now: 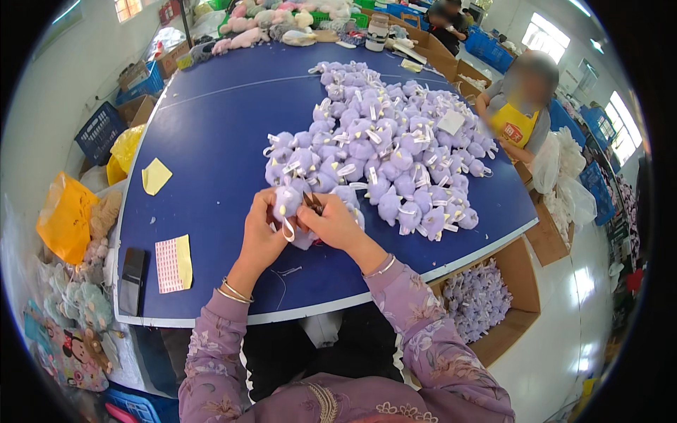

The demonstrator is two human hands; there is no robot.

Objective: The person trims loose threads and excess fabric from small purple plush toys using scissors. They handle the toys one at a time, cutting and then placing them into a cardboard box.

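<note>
Two forearms [224, 331] angled inward | left hand [258, 229]: lilac plush [285, 200] | right hand [337, 224]: snips [314, 204]

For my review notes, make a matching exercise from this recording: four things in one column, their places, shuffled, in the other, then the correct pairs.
Things
1. Dark pointed metal snips
2. Black rectangular phone
3. Heap of small lilac plush toys
4. Open brown cardboard box

Places
A. Mostly on the right half of the blue table
B. Below the table's near edge, at right
C. In the right hand, beside the white-looped lilac toy in the left hand
D. By the table's near left corner

Pairs: 1-C; 2-D; 3-A; 4-B
</note>
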